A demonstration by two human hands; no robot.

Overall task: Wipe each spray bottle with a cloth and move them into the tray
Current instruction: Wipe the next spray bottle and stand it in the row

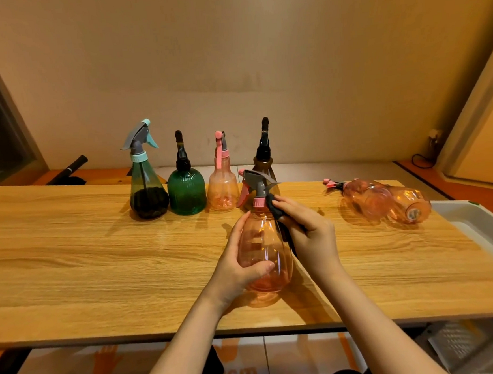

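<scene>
At the near middle of the wooden table (97, 257), a person's left hand (239, 264) wraps its fingers and thumb around the belly of an upright pink spray bottle (263, 244). The right hand (308, 232) pinches a dark cloth (275, 208) against the bottle's shoulder, just below the collar. At two o'clock another pink bottle (384, 198) lies on its side near the white tray (478, 221). At twelve, four bottles stand in a row: teal-topped (147, 191), green (186, 191), small pink (222, 188), brown (263, 159).

Upright pink bottle (264, 250); dark cloth (276, 206)
</scene>
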